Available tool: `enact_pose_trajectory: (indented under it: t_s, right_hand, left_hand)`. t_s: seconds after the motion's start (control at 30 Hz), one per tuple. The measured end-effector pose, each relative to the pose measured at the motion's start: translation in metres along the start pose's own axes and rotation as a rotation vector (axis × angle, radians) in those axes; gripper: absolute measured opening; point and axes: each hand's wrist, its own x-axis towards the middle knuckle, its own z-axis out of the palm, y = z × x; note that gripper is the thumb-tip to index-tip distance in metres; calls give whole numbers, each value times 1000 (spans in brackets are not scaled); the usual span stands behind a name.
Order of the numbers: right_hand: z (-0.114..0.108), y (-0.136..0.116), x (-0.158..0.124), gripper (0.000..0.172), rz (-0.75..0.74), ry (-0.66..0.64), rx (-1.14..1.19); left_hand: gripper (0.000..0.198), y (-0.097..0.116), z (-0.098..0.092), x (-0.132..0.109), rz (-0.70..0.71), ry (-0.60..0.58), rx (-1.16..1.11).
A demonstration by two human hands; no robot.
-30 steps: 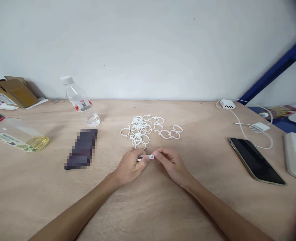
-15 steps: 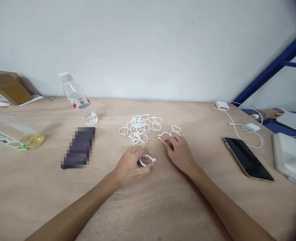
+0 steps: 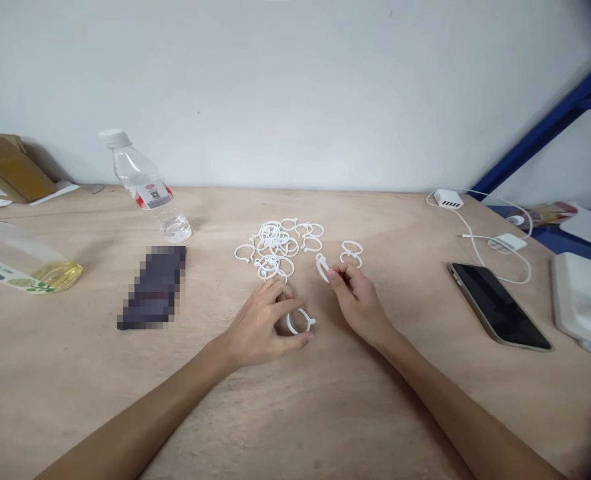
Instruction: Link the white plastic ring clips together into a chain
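Note:
My left hand curls around a white plastic curtain ring, its thumb and forefinger standing apart on either side. A small knob on that ring points right. Close by, my right hand pinches a second curtain ring between thumb and fingers, tilted on edge above the table. Just beyond the left hand lies a loose pile of similar rings, several overlapping. Two more rings rest behind the right hand's fingers. The fingertips of my right hand are partly hidden.
On the left stand a tilted-looking water bottle, an oil bottle, a cardboard box and a blurred dark item. At the right are a phone, a white charger with cables, and a white container.
My right hand has lifted its ring off the table and turned it on edge. The left hand's thumb and forefinger have spread, and its ring has tilted. The view has shifted slightly.

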Motion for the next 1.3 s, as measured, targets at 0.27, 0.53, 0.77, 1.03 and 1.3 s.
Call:
enact_pose_trajectory:
  t_s: [0.27,0.53,0.77,1.03,1.3]
  right_hand:
    - [6,-10,-7,29,163,-148,487]
    - [7,-23,-19,26,230,-391,705]
    - [13,-22,-24,27,287,-448,664]
    - [14,-22,-18,35,226,-242,414]
    - [13,-25,-19,26,240,-233,482]
  left_hand:
    - [18,6,-6,0,65,-90,-55]
    - [58,-1,-1,-1,-161,233,-279]
    - [39,-2,3,-1,-175,341,-240]
    - [26,3,2,-3,115,411,-20]
    - [38,3,-3,-3,-152,273,-97]
